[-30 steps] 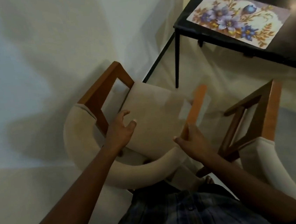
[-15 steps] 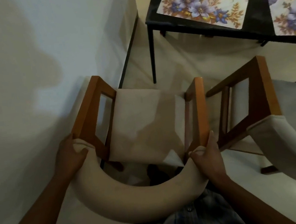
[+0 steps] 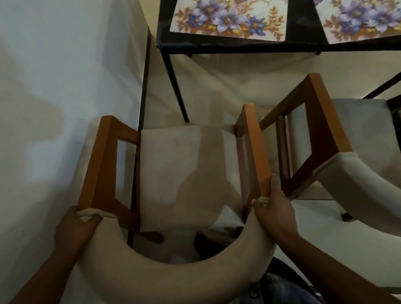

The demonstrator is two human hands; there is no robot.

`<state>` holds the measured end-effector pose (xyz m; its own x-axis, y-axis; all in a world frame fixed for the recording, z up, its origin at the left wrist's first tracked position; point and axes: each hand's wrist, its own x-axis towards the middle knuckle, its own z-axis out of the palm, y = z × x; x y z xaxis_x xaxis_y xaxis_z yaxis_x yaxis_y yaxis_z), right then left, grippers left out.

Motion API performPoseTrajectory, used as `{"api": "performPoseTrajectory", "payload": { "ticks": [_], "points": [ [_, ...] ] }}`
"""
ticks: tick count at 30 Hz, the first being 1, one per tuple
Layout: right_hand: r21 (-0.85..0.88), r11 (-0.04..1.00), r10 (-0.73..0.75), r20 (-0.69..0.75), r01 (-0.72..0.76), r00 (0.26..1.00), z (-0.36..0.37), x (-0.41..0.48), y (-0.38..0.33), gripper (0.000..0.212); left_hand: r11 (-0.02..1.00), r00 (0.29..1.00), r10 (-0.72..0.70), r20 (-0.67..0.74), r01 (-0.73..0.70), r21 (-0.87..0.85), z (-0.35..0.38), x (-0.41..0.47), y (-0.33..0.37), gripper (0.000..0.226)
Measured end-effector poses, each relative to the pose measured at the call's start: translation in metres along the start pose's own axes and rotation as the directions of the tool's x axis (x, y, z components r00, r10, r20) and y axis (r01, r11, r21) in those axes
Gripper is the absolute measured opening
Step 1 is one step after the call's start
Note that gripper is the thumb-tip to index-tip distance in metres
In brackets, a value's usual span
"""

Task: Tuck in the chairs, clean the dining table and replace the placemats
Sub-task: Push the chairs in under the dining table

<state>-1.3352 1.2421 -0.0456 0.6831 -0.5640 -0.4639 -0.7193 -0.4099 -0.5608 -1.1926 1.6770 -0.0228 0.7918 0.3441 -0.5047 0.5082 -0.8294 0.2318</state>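
On the left is the wall point(image 3: 27, 95). The left hand point(image 3: 75, 229) holds the left end of the padded back point(image 3: 170, 278) of a chair point(image 3: 184, 173), with its fingers curled over the cloth. This chair stands on the floor point(image 3: 212, 88) close to the wall. Its seat points at the bench point(image 3: 233, 47) but is not under it yet. The right hand point(image 3: 276, 208) holds the other end of the back, right by the wooden arm point(image 3: 254, 151). A second chair point(image 3: 329, 138) stands just beside it. Two flower placemats point(image 3: 229, 10) lie on the bench.

I think the chair is stiff and a bit heavy. The padded back is soft and not slippery, so its two ends are good places to hold and push.

A second ago the hands were only reaching and the chair was turned at a slant. Now both hands hold it and it faces the bench.
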Motion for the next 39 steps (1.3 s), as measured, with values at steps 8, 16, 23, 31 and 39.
{"api": "performPoseTrajectory", "payload": {
  "ticks": [8,16,23,31,39],
  "points": [
    [-0.018,1.000,-0.007,-0.074,0.006,0.997,-0.031,0.044,-0.004,0.091,0.996,0.996,0.084,0.011,-0.084,0.021,0.012,0.018,0.060,0.078],
    [-0.085,0.995,0.042,-0.108,-0.052,0.993,-0.069,0.078,-0.004,0.078,0.978,0.981,0.191,0.040,-0.193,0.074,0.024,0.028,0.119,0.062],
    [-0.090,0.993,0.068,-0.078,-0.075,0.995,-0.083,0.096,0.000,0.084,0.977,0.976,0.204,0.080,-0.208,0.054,0.026,0.034,0.145,0.079],
    [-0.110,0.987,0.102,-0.112,-0.115,0.988,-0.094,0.113,-0.004,0.086,0.961,0.963,0.261,0.065,-0.265,0.074,0.032,0.049,0.174,0.065],
    [-0.124,0.984,0.113,-0.114,-0.127,0.987,-0.095,0.123,-0.004,0.085,0.955,0.963,0.268,0.033,-0.270,0.120,0.035,0.061,0.182,0.051]
  ]
}}
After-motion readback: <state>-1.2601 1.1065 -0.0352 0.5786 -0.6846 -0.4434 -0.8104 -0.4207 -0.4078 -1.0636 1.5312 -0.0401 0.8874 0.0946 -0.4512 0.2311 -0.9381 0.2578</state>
